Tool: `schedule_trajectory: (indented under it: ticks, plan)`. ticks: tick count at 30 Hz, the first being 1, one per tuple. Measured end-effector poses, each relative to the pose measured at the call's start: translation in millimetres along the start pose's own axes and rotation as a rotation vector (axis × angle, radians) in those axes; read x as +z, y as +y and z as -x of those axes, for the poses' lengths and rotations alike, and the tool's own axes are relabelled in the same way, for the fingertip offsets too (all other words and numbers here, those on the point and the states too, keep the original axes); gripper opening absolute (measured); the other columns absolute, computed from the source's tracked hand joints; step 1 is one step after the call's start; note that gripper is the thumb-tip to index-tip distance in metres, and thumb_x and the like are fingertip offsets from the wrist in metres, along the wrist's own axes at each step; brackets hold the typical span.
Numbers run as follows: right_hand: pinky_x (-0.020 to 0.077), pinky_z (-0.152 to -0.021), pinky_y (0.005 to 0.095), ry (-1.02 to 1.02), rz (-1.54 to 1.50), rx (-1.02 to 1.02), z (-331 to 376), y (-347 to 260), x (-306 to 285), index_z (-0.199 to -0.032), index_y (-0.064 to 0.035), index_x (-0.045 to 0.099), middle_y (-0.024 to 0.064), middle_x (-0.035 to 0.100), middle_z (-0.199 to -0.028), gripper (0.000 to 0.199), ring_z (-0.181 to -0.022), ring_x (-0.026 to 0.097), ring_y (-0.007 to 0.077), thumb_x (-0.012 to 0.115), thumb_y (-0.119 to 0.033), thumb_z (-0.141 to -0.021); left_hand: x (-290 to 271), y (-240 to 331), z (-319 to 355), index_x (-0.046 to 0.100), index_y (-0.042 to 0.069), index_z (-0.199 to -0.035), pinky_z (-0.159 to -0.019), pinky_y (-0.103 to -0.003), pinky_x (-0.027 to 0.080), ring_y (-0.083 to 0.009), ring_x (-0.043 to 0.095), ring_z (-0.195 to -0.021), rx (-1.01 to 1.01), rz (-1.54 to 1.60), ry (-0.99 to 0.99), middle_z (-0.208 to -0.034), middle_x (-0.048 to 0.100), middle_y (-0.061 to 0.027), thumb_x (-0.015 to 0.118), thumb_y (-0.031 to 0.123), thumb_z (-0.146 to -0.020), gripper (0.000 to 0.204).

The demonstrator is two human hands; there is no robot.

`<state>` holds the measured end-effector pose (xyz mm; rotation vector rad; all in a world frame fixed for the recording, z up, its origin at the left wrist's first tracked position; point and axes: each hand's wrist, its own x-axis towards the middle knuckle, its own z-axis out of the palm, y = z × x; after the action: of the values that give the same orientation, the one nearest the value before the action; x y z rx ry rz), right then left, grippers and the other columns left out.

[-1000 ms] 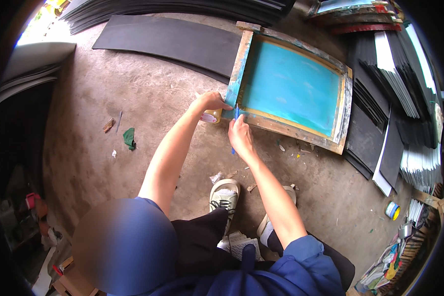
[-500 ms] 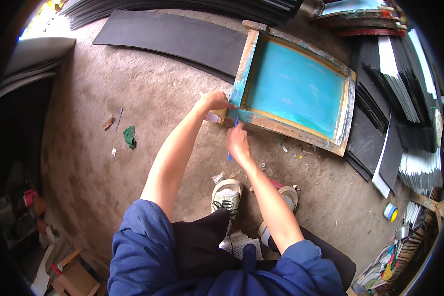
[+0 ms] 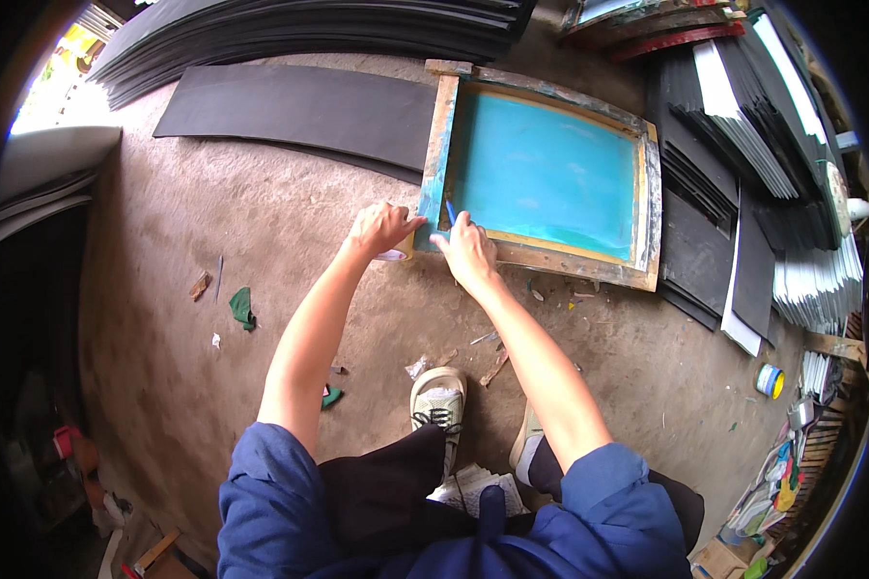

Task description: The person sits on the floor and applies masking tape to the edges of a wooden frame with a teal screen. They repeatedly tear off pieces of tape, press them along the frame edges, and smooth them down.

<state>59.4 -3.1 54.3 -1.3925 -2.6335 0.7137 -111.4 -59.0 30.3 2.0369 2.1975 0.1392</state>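
Observation:
A wooden-framed printing screen (image 3: pixel 570 262) with turquoise mesh lies on the floor in front of me. My left hand (image 3: pixel 381 230) is closed beside the frame's near left corner, its thumb at the wood's edge. What its curled fingers hold, if anything, is hidden. Below that hand, partly covered, is a small yellowish container (image 3: pixel 396 254) with a pale inside. My right hand (image 3: pixel 469 253) grips a thin blue pen-like tool (image 3: pixel 450 208) over the same corner. The tool's upper end points onto the screen's left inner side.
Black sheets (image 3: pixel 299 111) lie left of the screen, with a taller stack (image 3: pixel 309 43) behind. More black and white sheets (image 3: pixel 743 125) are piled at right. A green scrap (image 3: pixel 242 308) and other litter dot the concrete floor. A small yellow-and-blue tin (image 3: pixel 770 381) lies at right.
My right hand has moved up to the frame's corner, and the blue tool now reaches over the screen's inner edge. The left hand stays by the corner. The whole view has shifted slightly.

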Motion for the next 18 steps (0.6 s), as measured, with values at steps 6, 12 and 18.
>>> schedule_trajectory:
  ticks: [6,12,18]
  plan:
    - [0.0498,-0.070,0.0427,-0.001,-0.020,-0.033,-3.8,6.5,8.7,-0.102,0.0052,0.045,0.0216,0.061,-0.088,0.055,-0.087,0.060,0.0343,0.070,-0.034,-0.073,-8.3,-6.5,-7.5,0.065,0.005,-0.073,-0.061,-0.042,0.052,-0.0334,0.063,-0.068,0.017,0.067,-0.147,-0.067,0.062,-0.0170,0.043,0.038,-0.090,0.043]
    - [0.0479,-0.076,0.0445,-0.068,-0.038,0.018,-4.7,-2.9,7.5,-0.108,0.0064,0.043,0.0209,0.062,-0.090,0.059,-0.092,0.059,0.0340,0.070,-0.032,-0.074,-18.4,-15.1,-8.7,0.064,0.009,-0.096,-0.058,-0.038,0.054,-0.0287,0.064,-0.069,0.165,-0.115,-0.323,-0.075,0.064,-0.0126,0.046,0.022,-0.090,0.023]
    - [0.0474,-0.076,0.0424,-0.029,-0.003,0.016,0.1,2.6,16.9,-0.106,0.0051,0.043,0.0201,0.059,-0.093,0.051,-0.094,0.056,0.0326,0.069,-0.028,-0.076,-46.8,-25.1,30.8,0.064,0.006,-0.084,-0.046,-0.034,0.050,-0.0236,0.059,-0.048,0.052,0.087,-0.029,-0.069,0.065,-0.0120,0.044,0.038,-0.092,0.039]
